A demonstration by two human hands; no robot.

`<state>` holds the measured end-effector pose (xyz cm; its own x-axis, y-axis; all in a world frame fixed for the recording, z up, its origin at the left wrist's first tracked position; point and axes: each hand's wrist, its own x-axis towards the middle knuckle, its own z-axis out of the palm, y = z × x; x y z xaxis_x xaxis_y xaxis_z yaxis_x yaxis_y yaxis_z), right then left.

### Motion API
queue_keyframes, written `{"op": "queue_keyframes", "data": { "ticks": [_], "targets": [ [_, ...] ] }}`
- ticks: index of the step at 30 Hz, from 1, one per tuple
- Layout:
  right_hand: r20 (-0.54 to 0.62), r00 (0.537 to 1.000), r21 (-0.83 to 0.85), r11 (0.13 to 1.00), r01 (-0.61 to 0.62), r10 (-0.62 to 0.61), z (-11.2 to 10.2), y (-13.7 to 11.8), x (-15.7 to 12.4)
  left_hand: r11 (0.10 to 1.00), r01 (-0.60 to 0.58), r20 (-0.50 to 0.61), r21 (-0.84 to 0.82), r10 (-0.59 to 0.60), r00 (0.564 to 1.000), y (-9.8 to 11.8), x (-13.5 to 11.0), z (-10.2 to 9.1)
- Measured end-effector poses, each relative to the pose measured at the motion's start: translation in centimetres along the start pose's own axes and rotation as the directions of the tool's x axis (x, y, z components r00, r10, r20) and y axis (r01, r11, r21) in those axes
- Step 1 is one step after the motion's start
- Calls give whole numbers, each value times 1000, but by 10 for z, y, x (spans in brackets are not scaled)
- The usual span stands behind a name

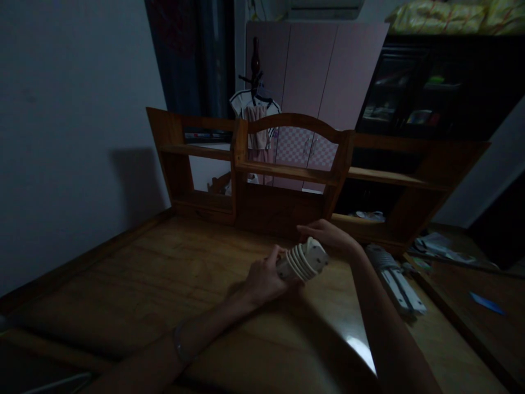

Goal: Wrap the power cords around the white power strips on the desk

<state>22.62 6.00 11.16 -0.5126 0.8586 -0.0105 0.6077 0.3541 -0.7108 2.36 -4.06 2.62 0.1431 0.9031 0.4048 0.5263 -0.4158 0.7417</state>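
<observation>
Running up the left side, a pale wall [77, 126] met the wooden worktop [139, 279]. Shelf unit [287, 171] stood across the far edge, probably set back to leave room in front.

Left hand [264, 282]: came in from lower left, bracelet [179, 343] on the forearm. Fingers closed firmly round the near end of a white block [318, 255], perhaps a power strip, held tilted above mid-worktop. Several turns of pale cord [301, 262] circled it. Grip likely kept the turns snug while leaving the wound end exposed.

Right hand [328, 236]: arched over from the right, just beyond the block's upper end, fingers bent, partly curled. Could not tell whether the fingertips pinched cord or merely hung close.

Right of that forearm, a second white block [404, 293] lay on the worktop, grey cord [379, 256] bundled at its far end; seemingly parked aside, within reach. Farthest right, a flat blue item [486, 302] on a brown surface [459, 287].
</observation>
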Motion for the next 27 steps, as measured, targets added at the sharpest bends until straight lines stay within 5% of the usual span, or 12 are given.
{"op": "queue_keyframes", "data": {
  "ticks": [2, 5, 9, 12, 18, 27],
  "targets": [
    [-140, 990, 23, 1000, 9, -6, -1, -2, 3, 953, 105, -37, -285, -120, 992, -6, 7, 3],
    [-216, 976, 97, 995, 30, -8, 6, -8, 10, 754, 218, -8, -620, -283, 959, -17, 15, 5],
    [-68, 996, 182, 981, 70, -58, 21, -15, 13, 526, 346, 103, -777, -435, 894, -29, 21, 0],
    [34, 997, 46, 997, 61, -63, 30, -17, 13, 439, 384, 146, -812, -484, 863, -34, 23, -4],
    [124, 992, -103, 995, 13, -1, 39, -20, 14, 482, 331, 76, -811, -475, 877, -36, 27, -4],
    [160, 987, -31, 999, 34, -29, 27, -23, 8, 648, 197, -65, -736, -358, 931, -22, 26, -3]
  ]
}}
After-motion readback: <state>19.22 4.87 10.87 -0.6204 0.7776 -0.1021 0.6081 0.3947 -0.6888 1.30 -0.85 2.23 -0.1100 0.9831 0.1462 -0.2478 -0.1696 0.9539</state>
